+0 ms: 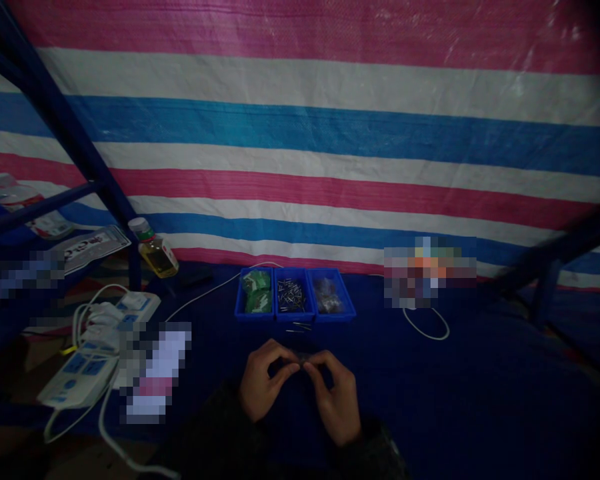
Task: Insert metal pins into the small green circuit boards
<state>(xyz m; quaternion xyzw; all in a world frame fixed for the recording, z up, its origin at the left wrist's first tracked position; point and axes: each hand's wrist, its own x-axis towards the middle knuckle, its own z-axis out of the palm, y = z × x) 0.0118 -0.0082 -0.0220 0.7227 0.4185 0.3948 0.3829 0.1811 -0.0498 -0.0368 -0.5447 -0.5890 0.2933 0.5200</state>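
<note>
My left hand [269, 379] and my right hand [334, 395] meet low in the middle of the head view, thumbs and forefingers pinched. Between the fingertips is a small see-through piece [303, 355], perhaps thin plastic; it is too dark to be sure. Just beyond my hands a few thin metal pins [299, 327] lie loose on the blue surface. Behind them stand three joined blue bins. The left bin [253, 317] holds green packets with pale pieces, the middle bin [294, 315] metal pins, and the right bin [336, 315] crumpled translucent material.
At left lie a white power strip [80, 377] with plugs and cables, and a blurred-out phone-like shape [157, 373]. A bottle of yellow liquid [156, 253] stands behind them. A pixelated item [427, 270] and a white cable loop [427, 335] are at right. Striped sheeting [300, 127] hangs behind.
</note>
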